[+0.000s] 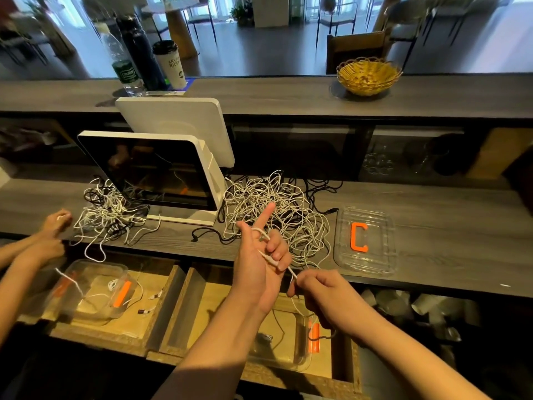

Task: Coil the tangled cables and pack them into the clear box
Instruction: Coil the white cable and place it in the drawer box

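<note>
White cable (269, 256) end pinned across my left hand (256, 264) – first wrap starting.
My right hand (323, 295) pinches the strand below; I'd feed even loops with steady tension, pulling slack gently from the tangle (277, 209) on the bench (432, 226) – the clear box (291, 342) waits beneath my hands.

A pile of tangled cables (277, 209) lies on the counter (432, 226), right of the screen terminal (161, 174); a second tangle (106, 212) lies at the terminal's left. A clear lid (364, 241) rests on the counter just right of the pile. On the raised ledge (259, 93) behind stand bottles (127, 62) and a cup (170, 64) at left, and a basket (367, 75) at right. Below the counter's near edge, a clear box (285, 342) sits in an open drawer (207, 307), another box (92, 290) to its left.
</note>
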{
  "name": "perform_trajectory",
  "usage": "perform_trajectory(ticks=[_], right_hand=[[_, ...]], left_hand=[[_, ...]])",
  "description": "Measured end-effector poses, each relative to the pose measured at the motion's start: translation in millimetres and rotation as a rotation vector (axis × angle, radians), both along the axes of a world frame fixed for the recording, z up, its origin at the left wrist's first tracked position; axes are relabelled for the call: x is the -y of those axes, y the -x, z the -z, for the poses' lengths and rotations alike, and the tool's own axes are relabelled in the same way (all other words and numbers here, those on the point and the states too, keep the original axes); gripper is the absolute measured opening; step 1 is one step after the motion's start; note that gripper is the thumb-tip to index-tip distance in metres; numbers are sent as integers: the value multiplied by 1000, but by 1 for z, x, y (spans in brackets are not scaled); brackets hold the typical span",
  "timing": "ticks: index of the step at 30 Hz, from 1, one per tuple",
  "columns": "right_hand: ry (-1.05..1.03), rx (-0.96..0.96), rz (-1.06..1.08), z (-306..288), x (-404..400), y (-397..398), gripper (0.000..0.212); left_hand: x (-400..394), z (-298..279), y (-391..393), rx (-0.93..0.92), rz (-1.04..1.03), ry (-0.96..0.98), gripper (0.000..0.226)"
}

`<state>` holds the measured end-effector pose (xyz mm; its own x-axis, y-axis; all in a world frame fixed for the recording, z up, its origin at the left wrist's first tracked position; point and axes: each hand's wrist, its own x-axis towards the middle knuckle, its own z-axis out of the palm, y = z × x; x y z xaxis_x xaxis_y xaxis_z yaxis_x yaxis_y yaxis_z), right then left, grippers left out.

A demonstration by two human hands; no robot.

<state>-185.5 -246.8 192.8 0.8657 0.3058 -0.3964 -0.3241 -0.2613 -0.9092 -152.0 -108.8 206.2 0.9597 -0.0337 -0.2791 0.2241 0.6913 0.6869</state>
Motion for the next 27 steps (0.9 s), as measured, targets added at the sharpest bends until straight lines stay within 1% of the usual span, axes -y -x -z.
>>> perform_trajectory(ticks=[3,5,6,8,10,11,12,16,18,20,21,24,25,27], right_hand=[[104,14,-60,4,-6,0,31],[240,99,-170,0,-10,1,30],[318,154,-238,-4,-12,3,30],[414,249,-347,-11,-15,4,32],[413,311,-384,-20,-20,4,34],[392,330,-381,-24,-22,3,33],[365,344,-367,-28,-24,1,31],[313,417,-291,-36,-23,-12,20],[284,471,-256,-39,-23,-19,14],[297,529,-224,-44,-22,-25,10],[316,562,-197,-47,-22,-28,11],[369,645,-72,-54,-22,-38,29],[387,663,-29,-54,-22,-41,30],[413,676,46,-52,-23,-46,25]], left_hand=[[-3,3,-4,-8,-16,-33,61],[-3,4,-7,3,-2,-98,61],[-3,4,-8,19,13,-177,60],[-2,6,-8,75,55,-432,58],[-3,7,-7,137,131,-647,57],[-4,7,-8,144,181,-697,58],[-6,7,-9,125,236,-701,60],[-20,2,-12,9,503,-560,69],[-25,-2,-12,-24,620,-538,69],[-30,-5,-13,-87,689,-464,66],[-33,-8,-14,-117,710,-418,64],[-45,-12,-18,-180,771,-321,64],[-49,-11,-20,-188,803,-295,66],[-57,-9,-23,-180,898,-260,68]])
